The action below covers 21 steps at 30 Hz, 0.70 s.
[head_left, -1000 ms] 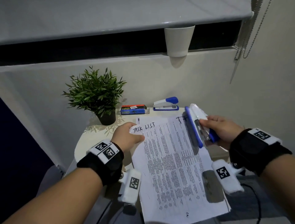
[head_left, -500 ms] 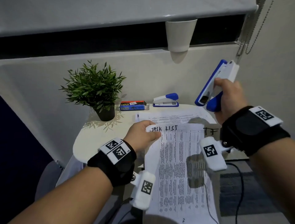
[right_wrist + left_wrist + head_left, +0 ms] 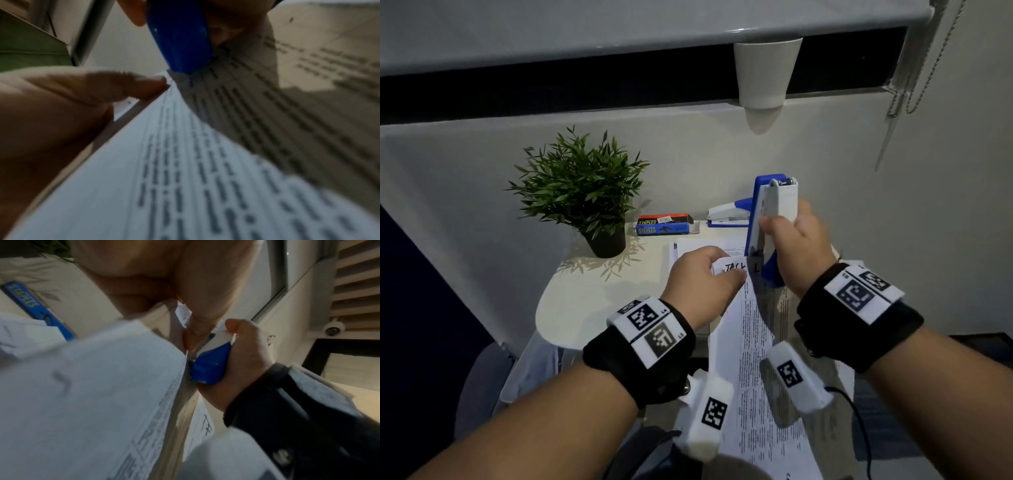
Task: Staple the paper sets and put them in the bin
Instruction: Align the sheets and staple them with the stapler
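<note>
A potted plant [image 3: 582, 192] and a box of staples [image 3: 664, 225] are sitting on the surface [image 3: 599, 298], beyond and to the outer side of the left hand [image 3: 702, 281]. That hand is pinching the top edge of the paper set [image 3: 753, 363], thumb and fingers curled round the sheet beside the handwritten heading, so that the set is being held raised, with its lower part hanging towards the person. More printed sheets are lying flat on the surface just beyond this hand. Directly beside it, the stapler [image 3: 770, 222] is being gripped upright in the right hand [image 3: 798, 246], fingers wrapped round its white and blue body, its mouth pointing down onto the top edge of the set, close to the left fingertips [image 3: 191, 337]. A second stapler [image 3: 729, 214] is resting on the surface beyond the right hand. The stapling step appears to be in hand; whether the edge is fully seated in the mouth cannot be told. The next move is judged to call for a firm squeeze while the sheets are being kept aligned. No bin is being shown.
</note>
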{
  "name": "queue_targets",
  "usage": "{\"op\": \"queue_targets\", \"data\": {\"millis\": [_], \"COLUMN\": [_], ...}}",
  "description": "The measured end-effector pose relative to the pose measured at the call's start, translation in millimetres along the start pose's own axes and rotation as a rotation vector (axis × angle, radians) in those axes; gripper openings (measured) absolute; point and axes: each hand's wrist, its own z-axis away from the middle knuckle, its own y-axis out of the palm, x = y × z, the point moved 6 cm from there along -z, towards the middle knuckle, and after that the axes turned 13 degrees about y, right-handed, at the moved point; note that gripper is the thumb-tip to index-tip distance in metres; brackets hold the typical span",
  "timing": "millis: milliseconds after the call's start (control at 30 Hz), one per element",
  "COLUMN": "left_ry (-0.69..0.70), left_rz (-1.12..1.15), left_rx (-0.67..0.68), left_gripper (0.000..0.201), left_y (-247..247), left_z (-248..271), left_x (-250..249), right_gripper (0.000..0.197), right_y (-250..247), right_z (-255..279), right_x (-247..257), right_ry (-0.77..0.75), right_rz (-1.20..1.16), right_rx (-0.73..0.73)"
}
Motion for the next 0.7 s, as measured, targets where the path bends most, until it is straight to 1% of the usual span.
{"op": "queue_targets", "data": {"millis": [67,133,167,300,333,433,467,600,633,700], "left_ry": [0.047,0.083,0.088,0.088,0.069,0.024,0.020,0.040,0.053,0.084], "left_rz": [-0.013,-0.041,-0.037,0.013,0.034,0.019,0.004,-0.021,-0.036,-0.064], "left_rx": [0.002,0.001,-0.005,-0.045,-0.041,0.016,0.014,-0.010,-0.010,-0.027], "left_gripper": [0.021,0.024,0.024,0.020,0.024,0.048,0.051,0.045,0.044,0.041], "left_y": [2.4,3.2,3.5,0.7,0.4,4.5,4.5,4.4,4.8,4.7], "left_z": [0.8,2.7,3.6,6.0,6.8,7.2,7.0,2.8,2.1,1.6], "left_x": [-6.7,-11.4,-12.3,-15.7,-16.5,-16.5,-17.9,-20.2,-20.5,-22.4], "right_gripper": [0.022,0.034,0.039,0.045,0.047,0.060,0.062,0.079,0.077,0.066], "right_y": [-0.3,-0.7,-1.1,-0.5,0.7,5.6,6.5,9.4,10.2,10.3], "right_z": [1.2,0.3,-0.5,-1.6,-2.3,-3.5,-3.5,-3.8,-3.9,-4.0], "right_x": [1.7,4.8,6.3,9.9,8.4,1.6,0.6,0.1,-0.4,-0.2], "right_ry": [-0.016,-0.021,-0.024,-0.052,-0.045,0.022,0.036,0.059,0.070,0.087], "right_rz": [0.003,-0.017,-0.034,-0.150,-0.155,-0.166,-0.163,-0.181,-0.186,-0.206], "right_rx": [-0.044,-0.061,-0.067,-0.055,-0.048,-0.013,-0.011,-0.009,-0.006,-0.009]}}
